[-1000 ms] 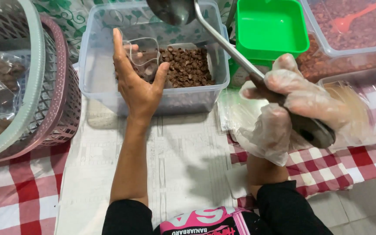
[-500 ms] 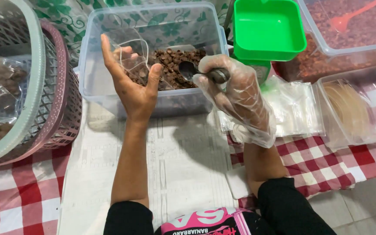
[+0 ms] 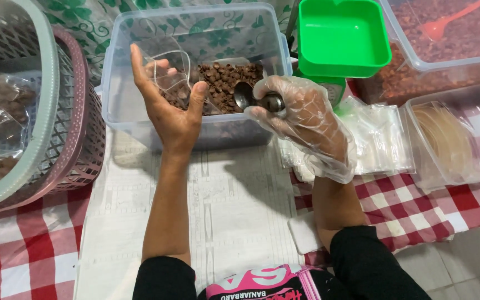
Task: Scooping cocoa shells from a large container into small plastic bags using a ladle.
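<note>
Just right of the right hand sits a green square tub [image 3: 344,34] on a green stand, with a stack of clear plastic bags [image 3: 378,139] below it. Farther right are 2 clear tubs: one full of reddish-brown snacks [image 3: 462,39] with a red spoon [image 3: 446,21] in it, and a nearer one holding pale rubber bands [image 3: 445,136]. Well left of the left hand stand 2 nested baskets [image 3: 56,111], grey-green inside pink, holding filled bags. Under both forearms lies white paper [image 3: 234,211] over a red-and-white checked cloth [image 3: 18,250].
</note>
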